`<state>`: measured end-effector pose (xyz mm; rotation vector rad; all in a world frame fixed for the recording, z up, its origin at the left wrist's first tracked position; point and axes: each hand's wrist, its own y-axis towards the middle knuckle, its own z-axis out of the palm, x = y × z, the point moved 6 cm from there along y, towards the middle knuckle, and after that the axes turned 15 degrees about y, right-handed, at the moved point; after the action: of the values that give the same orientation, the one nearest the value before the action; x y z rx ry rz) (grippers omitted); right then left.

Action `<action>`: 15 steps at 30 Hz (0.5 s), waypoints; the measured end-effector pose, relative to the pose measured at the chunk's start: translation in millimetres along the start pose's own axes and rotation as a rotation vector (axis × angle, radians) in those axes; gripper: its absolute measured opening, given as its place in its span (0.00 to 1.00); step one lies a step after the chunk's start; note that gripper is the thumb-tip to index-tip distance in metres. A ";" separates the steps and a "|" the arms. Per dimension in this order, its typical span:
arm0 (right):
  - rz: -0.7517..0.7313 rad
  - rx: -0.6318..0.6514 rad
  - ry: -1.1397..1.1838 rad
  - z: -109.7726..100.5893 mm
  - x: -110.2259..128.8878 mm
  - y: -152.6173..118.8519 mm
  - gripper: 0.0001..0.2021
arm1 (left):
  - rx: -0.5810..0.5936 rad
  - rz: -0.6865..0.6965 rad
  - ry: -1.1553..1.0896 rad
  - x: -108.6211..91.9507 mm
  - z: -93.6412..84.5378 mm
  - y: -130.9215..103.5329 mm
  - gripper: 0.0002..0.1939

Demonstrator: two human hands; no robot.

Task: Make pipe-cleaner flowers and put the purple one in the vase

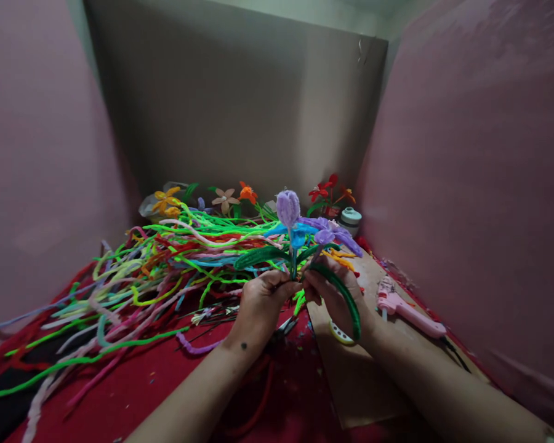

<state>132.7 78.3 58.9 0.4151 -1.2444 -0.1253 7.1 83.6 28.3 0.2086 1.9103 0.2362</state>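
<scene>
Head view: pinching fuzzy flower stems, hands meeting above a red cloth [152, 384].
Closing the fingers of the left hand [261, 301] on the base of a pale purple chenille tulip [287, 209], beside a blue chenille flower [298, 236]; curling those of the right hand [335, 289] shut on the stem of an open purple chenille flower [327, 230], near a curved dark green chenille leaf [344, 295]. Showing a pink glue gun [410, 314] on tan cardboard [355, 387] rightward, heaped multicoloured chenille stems [212, 246] beyond.

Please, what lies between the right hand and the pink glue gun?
In the head view, a strip of brown cardboard shows between the right hand and the pink glue gun, with no tool on that strip.
</scene>
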 end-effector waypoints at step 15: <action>0.020 -0.049 0.151 -16.1 -22.2 -2.3 0.07 | 0.093 -0.067 -0.155 3.2 7.0 0.0 0.08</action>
<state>140.9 87.1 34.1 0.3626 -1.0942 -0.1049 12.6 84.9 23.0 0.2191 1.7726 0.0834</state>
